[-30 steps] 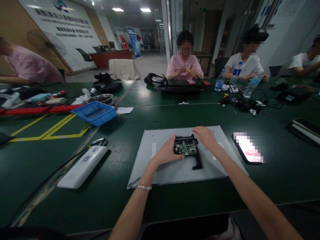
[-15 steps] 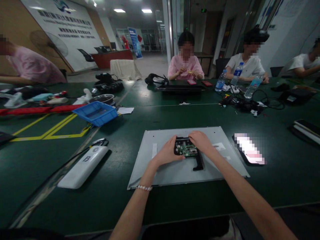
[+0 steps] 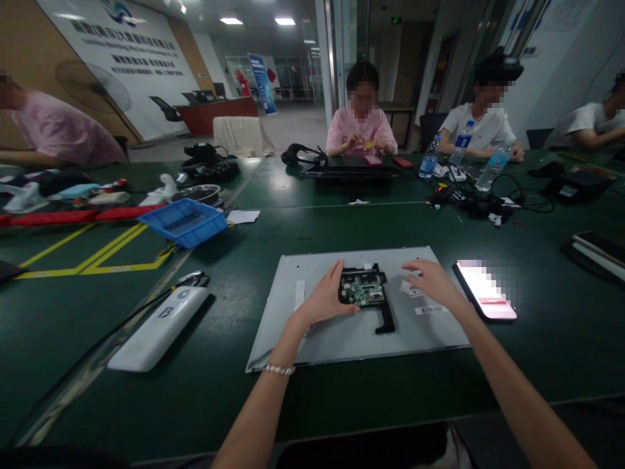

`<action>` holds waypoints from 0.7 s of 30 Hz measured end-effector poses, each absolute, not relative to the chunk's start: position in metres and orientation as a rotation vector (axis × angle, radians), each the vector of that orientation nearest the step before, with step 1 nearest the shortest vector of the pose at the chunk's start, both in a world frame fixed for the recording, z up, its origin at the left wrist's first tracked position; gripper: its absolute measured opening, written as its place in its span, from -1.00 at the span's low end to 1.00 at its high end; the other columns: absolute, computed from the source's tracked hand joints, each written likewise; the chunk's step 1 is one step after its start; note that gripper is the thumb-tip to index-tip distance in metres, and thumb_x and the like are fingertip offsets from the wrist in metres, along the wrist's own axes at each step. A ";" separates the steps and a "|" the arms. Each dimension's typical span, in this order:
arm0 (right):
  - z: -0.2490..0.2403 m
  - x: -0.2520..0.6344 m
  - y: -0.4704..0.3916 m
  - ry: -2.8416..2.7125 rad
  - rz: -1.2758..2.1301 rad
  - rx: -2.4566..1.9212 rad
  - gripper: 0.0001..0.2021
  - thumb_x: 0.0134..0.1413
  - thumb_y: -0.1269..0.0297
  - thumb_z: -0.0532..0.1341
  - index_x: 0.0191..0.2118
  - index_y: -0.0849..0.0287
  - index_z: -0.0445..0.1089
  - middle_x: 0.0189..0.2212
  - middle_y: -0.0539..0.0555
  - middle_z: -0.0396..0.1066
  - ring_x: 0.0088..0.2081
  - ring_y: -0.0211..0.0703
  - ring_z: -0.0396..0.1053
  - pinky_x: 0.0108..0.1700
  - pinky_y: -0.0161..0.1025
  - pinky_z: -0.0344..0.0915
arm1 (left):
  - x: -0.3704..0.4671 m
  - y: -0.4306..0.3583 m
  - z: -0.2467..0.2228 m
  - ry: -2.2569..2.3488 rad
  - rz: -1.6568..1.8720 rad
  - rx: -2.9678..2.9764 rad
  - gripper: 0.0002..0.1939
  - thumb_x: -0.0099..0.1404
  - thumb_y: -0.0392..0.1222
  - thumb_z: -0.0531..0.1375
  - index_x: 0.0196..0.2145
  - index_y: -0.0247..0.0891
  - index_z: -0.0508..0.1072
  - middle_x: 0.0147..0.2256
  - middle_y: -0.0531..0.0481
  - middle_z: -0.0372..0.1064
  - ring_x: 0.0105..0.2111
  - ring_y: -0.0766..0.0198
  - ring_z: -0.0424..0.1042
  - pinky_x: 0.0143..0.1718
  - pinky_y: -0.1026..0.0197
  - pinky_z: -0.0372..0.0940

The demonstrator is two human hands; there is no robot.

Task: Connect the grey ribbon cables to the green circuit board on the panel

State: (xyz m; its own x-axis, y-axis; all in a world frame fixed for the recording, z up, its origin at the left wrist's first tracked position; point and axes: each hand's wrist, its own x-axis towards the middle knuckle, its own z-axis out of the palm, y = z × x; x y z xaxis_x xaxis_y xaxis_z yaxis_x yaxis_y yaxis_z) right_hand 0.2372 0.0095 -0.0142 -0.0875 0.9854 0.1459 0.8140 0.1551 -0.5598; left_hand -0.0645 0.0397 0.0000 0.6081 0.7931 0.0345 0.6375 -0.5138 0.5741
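At the near side of a dark green table [image 3: 312,225], a person's left hand [image 3: 322,299] was curved around the left side of a black plastic frame [image 3: 387,316] carrying a green circuit board [image 3: 364,294], its fingers by the upper corner and its thumb by the lower edge. The frame lay on a flat, light grey rectangular panel [image 3: 322,342], near its middle. The right hand [image 3: 433,281] hovered over the panel's right part, apart from the frame, its fingers loosely spread and bent, with nothing visible in its grasp. A beaded bracelet [image 3: 278,370] circled the left wrist. Just beyond the panel's right edge lay a phone with a bright screen [image 3: 481,281]; well to the left lay a glossy white oblong device [image 3: 161,329] with a dark cable near its far end. Farther off, a blue plastic basket [image 3: 211,228] sat tilted near yellow tape lines [image 3: 117,268]. Across the table, a person in a pink top [image 3: 362,133] sat behind a flat black slab [image 3: 349,172], with clear water bottles [image 3: 459,144] and tangled black cables [image 3: 481,203] to the right. Behind stretched a dim room with a reddish-brown counter [image 3: 219,116] and a white wall [image 3: 131,49] bearing dark lettering.
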 end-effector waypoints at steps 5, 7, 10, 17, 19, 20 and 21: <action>-0.024 0.253 -0.002 -1.906 0.649 -1.713 -0.68 -0.01 0.36 0.22 -0.06 0.16 0.40 -0.09 0.16 0.37 -0.20 -0.17 0.40 -0.15 -0.21 0.32 | -0.038 0.016 0.021 1.036 0.456 2.484 -0.04 0.11 -0.05 0.25 0.29 -0.09 -0.26 0.32 -0.08 -0.35 0.28 -0.04 -0.20 0.24 -0.11 -0.10; -0.021 0.246 -0.002 -1.913 0.655 -1.718 -0.70 -0.03 0.37 0.23 -0.10 0.19 0.42 -0.14 0.16 0.39 -0.25 -0.19 0.40 -0.18 -0.23 0.32 | -0.023 0.005 0.023 0.982 0.483 2.538 -0.21 0.21 -0.12 0.17 0.27 -0.08 -0.15 0.29 -0.05 -0.19 0.26 0.06 -0.12 0.24 -0.05 -0.08; -0.016 0.234 0.000 -1.936 0.619 -1.739 -0.70 -0.04 0.39 0.22 -0.12 0.21 0.43 -0.20 0.15 0.41 -0.31 -0.20 0.39 -0.22 -0.26 0.31 | -0.007 -0.005 0.016 0.959 0.506 2.570 -0.45 0.28 -0.23 0.08 0.21 -0.13 0.04 0.20 -0.05 0.04 0.20 0.13 0.05 0.22 0.01 0.00; -0.014 0.234 -0.001 -1.797 0.665 -1.763 -0.85 -0.01 0.35 0.18 -0.31 0.19 0.47 -0.41 0.09 0.49 -0.38 -0.16 0.43 -0.29 -0.25 0.30 | 0.000 -0.008 -0.004 1.065 0.562 2.560 -0.60 0.30 -0.33 0.00 0.10 -0.26 0.21 0.05 -0.12 0.25 0.06 0.12 0.23 0.11 0.00 0.17; -0.016 0.234 -0.003 -1.633 0.813 -1.707 -0.86 -0.02 0.32 0.19 -0.33 0.20 0.45 -0.41 0.09 0.50 -0.39 -0.17 0.45 -0.37 -0.29 0.31 | 0.001 -0.008 -0.006 1.073 0.585 2.551 -0.62 0.31 -0.34 -0.01 0.08 -0.24 0.22 0.04 -0.11 0.26 0.05 0.13 0.24 0.11 -0.01 0.17; -0.017 0.232 -0.004 -1.552 0.911 -1.666 -0.85 -0.02 0.29 0.19 -0.31 0.21 0.44 -0.41 0.09 0.51 -0.40 -0.17 0.47 -0.43 -0.32 0.30 | 0.001 -0.008 -0.007 1.074 0.596 2.544 -0.62 0.31 -0.35 -0.02 0.07 -0.24 0.22 0.03 -0.11 0.27 0.04 0.14 0.25 0.11 0.00 0.17; -0.019 0.229 -0.005 -1.484 1.009 -1.624 -0.84 -0.02 0.27 0.19 -0.30 0.21 0.43 -0.40 0.09 0.51 -0.40 -0.17 0.48 -0.48 -0.35 0.28 | 0.002 -0.008 -0.007 1.076 0.605 2.537 -0.63 0.31 -0.35 -0.03 0.07 -0.24 0.23 0.02 -0.10 0.27 0.04 0.14 0.26 0.11 0.01 0.18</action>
State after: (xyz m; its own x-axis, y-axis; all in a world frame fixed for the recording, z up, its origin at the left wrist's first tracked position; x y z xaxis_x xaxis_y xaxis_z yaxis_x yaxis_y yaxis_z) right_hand 0.2288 -0.0051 -0.0186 0.0376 0.9957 -0.0850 0.4453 -0.0928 -0.8905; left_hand 0.0017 -0.0078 -0.0073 0.6269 0.7360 0.2556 0.6012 -0.6657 0.4421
